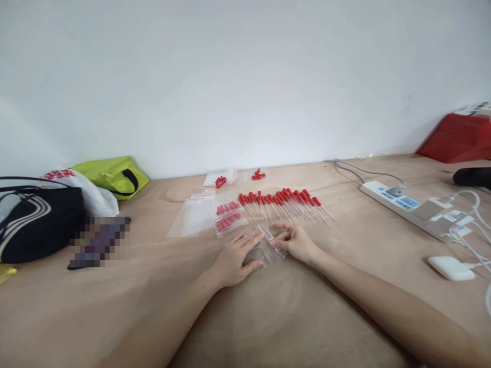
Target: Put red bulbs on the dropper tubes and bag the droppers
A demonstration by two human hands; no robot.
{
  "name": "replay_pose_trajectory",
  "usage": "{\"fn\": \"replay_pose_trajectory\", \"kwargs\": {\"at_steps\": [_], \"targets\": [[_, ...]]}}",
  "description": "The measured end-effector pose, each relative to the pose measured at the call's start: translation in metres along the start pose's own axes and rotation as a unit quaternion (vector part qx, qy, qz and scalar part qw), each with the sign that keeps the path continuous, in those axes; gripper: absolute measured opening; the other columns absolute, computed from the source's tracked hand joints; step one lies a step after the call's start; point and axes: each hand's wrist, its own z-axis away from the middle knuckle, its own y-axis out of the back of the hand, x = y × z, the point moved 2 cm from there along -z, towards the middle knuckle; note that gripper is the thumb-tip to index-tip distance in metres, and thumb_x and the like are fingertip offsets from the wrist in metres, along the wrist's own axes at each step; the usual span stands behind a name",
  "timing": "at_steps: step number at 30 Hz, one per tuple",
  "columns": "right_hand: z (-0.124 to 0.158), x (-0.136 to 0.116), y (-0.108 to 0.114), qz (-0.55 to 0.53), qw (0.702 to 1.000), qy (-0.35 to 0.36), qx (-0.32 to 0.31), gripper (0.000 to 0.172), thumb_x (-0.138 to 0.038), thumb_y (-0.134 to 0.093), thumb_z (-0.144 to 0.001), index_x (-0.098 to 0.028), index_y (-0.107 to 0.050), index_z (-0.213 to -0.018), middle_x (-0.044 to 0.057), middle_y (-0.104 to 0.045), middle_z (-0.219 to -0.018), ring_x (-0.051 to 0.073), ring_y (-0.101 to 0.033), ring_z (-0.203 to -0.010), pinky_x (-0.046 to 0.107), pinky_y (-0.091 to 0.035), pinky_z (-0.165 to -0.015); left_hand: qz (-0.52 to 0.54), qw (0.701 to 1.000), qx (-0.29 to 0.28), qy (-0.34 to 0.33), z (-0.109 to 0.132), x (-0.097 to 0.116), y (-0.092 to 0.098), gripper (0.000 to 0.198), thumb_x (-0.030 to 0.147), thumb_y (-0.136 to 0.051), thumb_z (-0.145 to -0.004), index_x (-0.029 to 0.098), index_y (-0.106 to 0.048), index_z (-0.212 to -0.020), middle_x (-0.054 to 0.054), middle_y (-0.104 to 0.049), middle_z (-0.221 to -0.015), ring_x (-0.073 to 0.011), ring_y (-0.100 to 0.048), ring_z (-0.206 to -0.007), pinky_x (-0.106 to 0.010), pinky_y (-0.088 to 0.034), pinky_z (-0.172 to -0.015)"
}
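A clear zip-lock bag (265, 254) lies on the table between my hands. Flat on its left part rests my left hand (241, 258), fingers stretched out and thumb apart. With its thumb and fingers, my right hand (293, 242) pinches the bag's zip edge on the right. Just beyond my hands, several droppers (286, 202) with red rubber bulbs and thin clear stems lie in a row. Left of them are filled zip-lock bags (230, 217) with red bulbs showing through, beside a stack of flat clear bags (195, 217).
Two small piles of red bulbs (220, 181) lie on bags near the wall. On the right are a power strip (406, 207) with cables and a white earbud case (451, 268). A black bag (46, 220), a lime-green bag (113, 176) and a pixelated dark object (100, 243) are left.
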Motion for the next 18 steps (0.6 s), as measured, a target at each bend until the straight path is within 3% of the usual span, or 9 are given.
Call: {"fn": "replay_pose_trajectory", "kwargs": {"at_steps": [3, 10, 14, 18], "targets": [[0.0006, -0.0014, -0.0067, 0.002, 1.000, 0.004, 0.006, 0.063, -0.029, -0.078, -0.041, -0.014, -0.047, -0.093, -0.009, -0.055, -0.043, 0.007, -0.046, -0.036, 0.021, -0.035, -0.040, 0.013, 0.999, 0.036, -0.001, -0.0023, 0.0011, 0.0018, 0.064, 0.034, -0.051, -0.081, 0.024, -0.020, -0.136, -0.007, -0.050, -0.125, -0.0213, -0.046, -0.114, -0.044, -0.032, -0.100], [0.0009, 0.0018, -0.0084, 0.025, 0.999, 0.040, 0.008, 0.063, -0.037, -0.079, -0.041, -0.017, -0.044, -0.090, -0.010, -0.051, -0.042, 0.007, -0.044, -0.036, 0.020, -0.035, -0.041, 0.014, 0.999, 0.039, -0.004, -0.0044, 0.0025, 0.0026, 0.047, 0.033, -0.050, -0.082, 0.024, -0.038, -0.126, -0.006, -0.054, -0.119, -0.0213, -0.048, -0.111, -0.043, -0.031, -0.100], [0.0018, 0.0000, -0.0036, 0.069, 0.989, 0.128, -0.023, 0.044, -0.044, -0.071, -0.055, -0.021, -0.044, -0.081, -0.011, -0.046, -0.047, 0.006, -0.040, -0.040, 0.019, -0.032, -0.041, 0.015, 0.999, 0.031, -0.004, -0.0038, 0.0023, 0.0021, 0.043, 0.034, -0.049, -0.082, 0.024, -0.040, -0.123, -0.004, -0.054, -0.121, -0.0216, -0.046, -0.114, -0.042, -0.030, -0.101], [0.0046, -0.0038, -0.0018, 0.200, 0.954, 0.214, -0.057, 0.023, -0.041, -0.061, -0.070, -0.019, -0.054, -0.069, -0.005, -0.046, -0.053, 0.008, -0.042, -0.050, 0.021, -0.033, -0.049, 0.005, 0.999, 0.036, -0.003, -0.0039, 0.0021, 0.0017, 0.042, 0.035, -0.050, -0.082, 0.022, -0.042, -0.121, -0.005, -0.053, -0.121, -0.0221, -0.044, -0.116, -0.042, -0.031, -0.101]]}}
